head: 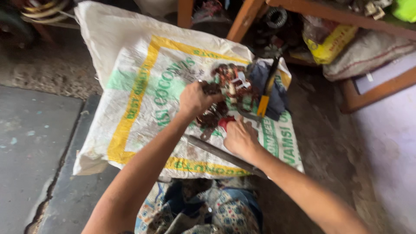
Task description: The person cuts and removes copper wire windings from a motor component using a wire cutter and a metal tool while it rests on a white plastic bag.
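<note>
A tangle of reddish-brown copper wire coils (pixel 232 84) lies on a white woven sack (pixel 143 73) with yellow and green print. My left hand (pixel 196 100) is closed on a dark clump of the wire at the pile's left side. Just below the pile, my right hand (pixel 241 138) grips a tool with a red handle (pixel 225 122); its working end is hidden by the hand and wire. A yellow-handled tool (pixel 264 103) lies to the right of the pile, on a dark blue cloth (pixel 277 93).
A long dark metal rod (pixel 216 151) lies across the sack's near edge under my right wrist. Wooden bench legs (pixel 242 19) stand behind, with a yellow bag (pixel 329 43) and a grey sack (pixel 368 54) at right. Patterned fabric (pixel 208 212) covers my lap.
</note>
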